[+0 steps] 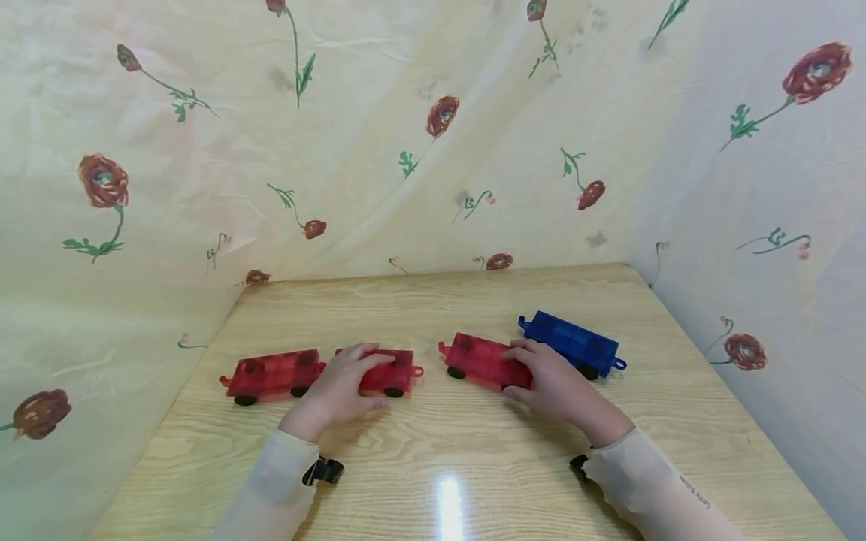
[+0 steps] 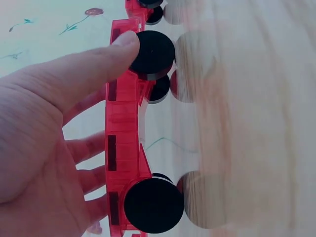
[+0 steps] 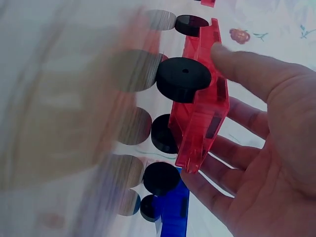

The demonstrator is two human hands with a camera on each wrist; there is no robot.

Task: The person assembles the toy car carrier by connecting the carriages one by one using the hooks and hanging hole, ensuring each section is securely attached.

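Note:
My left hand (image 1: 338,389) grips a red, see-through toy train car (image 1: 401,368) with black wheels. Its thumb lies by a wheel on the near side, the other fingers along the far side. A second red car (image 1: 274,372) stands just to the left; my hand partly hides where the two meet, so I cannot tell if they are hooked. On the other side, my right hand (image 1: 551,383) holds a third red car (image 1: 476,357) between thumb and fingers. A blue car (image 1: 575,342) stands behind that hand, close to the red car's end in the right wrist view.
All the cars stand on a light wooden table (image 1: 433,451). Floral-patterned cloth (image 1: 379,150) hangs behind the table and along both sides. A gap of bare wood separates the two red cars in my hands.

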